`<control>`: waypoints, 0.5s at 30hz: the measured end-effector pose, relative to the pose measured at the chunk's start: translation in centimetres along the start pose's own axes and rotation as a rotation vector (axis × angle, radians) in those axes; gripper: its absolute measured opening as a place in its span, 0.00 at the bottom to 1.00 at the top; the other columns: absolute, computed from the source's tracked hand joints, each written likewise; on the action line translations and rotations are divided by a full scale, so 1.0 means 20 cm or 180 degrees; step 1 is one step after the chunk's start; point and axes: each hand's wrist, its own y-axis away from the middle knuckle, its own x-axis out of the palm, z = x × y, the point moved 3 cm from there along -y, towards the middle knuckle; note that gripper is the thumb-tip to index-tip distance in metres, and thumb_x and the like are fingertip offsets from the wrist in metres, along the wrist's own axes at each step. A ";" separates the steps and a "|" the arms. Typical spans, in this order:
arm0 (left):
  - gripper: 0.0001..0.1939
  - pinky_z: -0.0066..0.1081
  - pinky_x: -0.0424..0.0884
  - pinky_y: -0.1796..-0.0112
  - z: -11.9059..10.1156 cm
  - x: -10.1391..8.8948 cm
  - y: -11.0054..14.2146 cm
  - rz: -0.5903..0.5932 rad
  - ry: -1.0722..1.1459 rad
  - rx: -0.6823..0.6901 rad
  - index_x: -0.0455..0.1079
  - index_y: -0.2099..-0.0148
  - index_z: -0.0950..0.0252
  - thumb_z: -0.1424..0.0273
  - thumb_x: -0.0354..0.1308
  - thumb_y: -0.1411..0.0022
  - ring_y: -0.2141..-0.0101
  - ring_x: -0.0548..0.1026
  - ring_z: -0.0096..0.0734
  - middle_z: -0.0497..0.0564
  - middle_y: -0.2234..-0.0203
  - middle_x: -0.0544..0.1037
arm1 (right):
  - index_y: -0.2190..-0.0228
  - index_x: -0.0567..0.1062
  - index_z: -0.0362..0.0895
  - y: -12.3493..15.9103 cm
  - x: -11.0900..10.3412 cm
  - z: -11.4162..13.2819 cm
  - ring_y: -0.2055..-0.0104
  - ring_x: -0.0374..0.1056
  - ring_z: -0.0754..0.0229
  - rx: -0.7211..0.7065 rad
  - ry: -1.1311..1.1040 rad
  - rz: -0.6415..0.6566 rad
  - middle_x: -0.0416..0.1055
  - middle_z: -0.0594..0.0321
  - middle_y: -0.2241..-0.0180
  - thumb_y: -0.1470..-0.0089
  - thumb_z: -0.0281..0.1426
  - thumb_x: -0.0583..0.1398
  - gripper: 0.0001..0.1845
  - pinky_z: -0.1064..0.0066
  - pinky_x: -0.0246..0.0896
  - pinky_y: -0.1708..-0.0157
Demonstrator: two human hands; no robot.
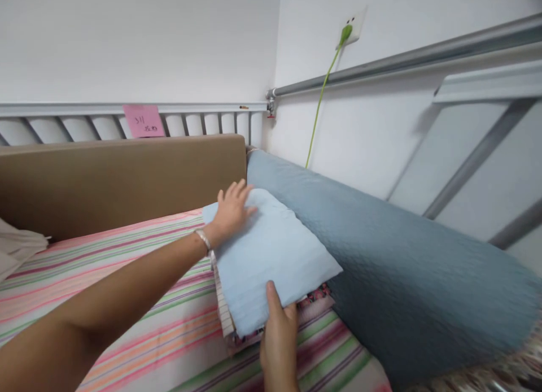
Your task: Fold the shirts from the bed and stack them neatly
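A folded light-blue cloth [275,245] lies on top of a small stack at the corner of the couch. Beneath it show the edges of a white striped cloth [223,307] and a dark floral cloth with a pink border [317,296]. My left hand [232,211], with a bracelet at the wrist, is over the cloth's far left part, fingers spread and slightly blurred. At the near edge my right hand [280,330] grips the light-blue cloth, thumb on top and the other fingers hidden below.
A striped sheet [169,318] covers the seat. Behind it stands a brown backrest [127,180]; a blue-covered bolster or armrest [381,256] runs along the right. A radiator [212,123] carries a pink note [144,121]. Beige fabric [19,245] lies at left; a green cord [318,107] hangs from the outlet.
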 end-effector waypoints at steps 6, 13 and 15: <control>0.36 0.67 0.41 0.48 -0.26 0.28 0.22 0.1269 0.0443 0.0775 0.48 0.35 0.57 0.44 0.36 0.40 0.39 0.45 0.59 0.58 0.37 0.50 | 0.40 0.52 0.46 -0.03 -0.01 -0.03 0.51 0.67 0.56 0.0001 0.0289 -0.0028 0.62 0.54 0.44 0.55 0.44 0.61 0.44 0.66 0.64 0.54; 0.33 0.64 0.45 0.46 -0.20 0.19 0.20 0.1238 0.0581 0.0760 0.47 0.35 0.57 0.48 0.38 0.37 0.38 0.45 0.52 0.56 0.36 0.47 | 0.41 0.52 0.48 0.01 0.01 -0.01 0.49 0.65 0.58 -0.0021 0.0178 0.0121 0.59 0.56 0.42 0.53 0.46 0.59 0.42 0.66 0.60 0.50; 0.30 0.59 0.45 0.44 -0.16 0.02 0.29 0.0929 0.0631 0.0687 0.47 0.35 0.57 0.52 0.37 0.35 0.37 0.43 0.45 0.54 0.35 0.45 | 0.42 0.55 0.46 0.04 0.02 0.00 0.48 0.64 0.58 -0.0042 0.0164 0.0092 0.61 0.55 0.43 0.53 0.47 0.59 0.40 0.67 0.60 0.50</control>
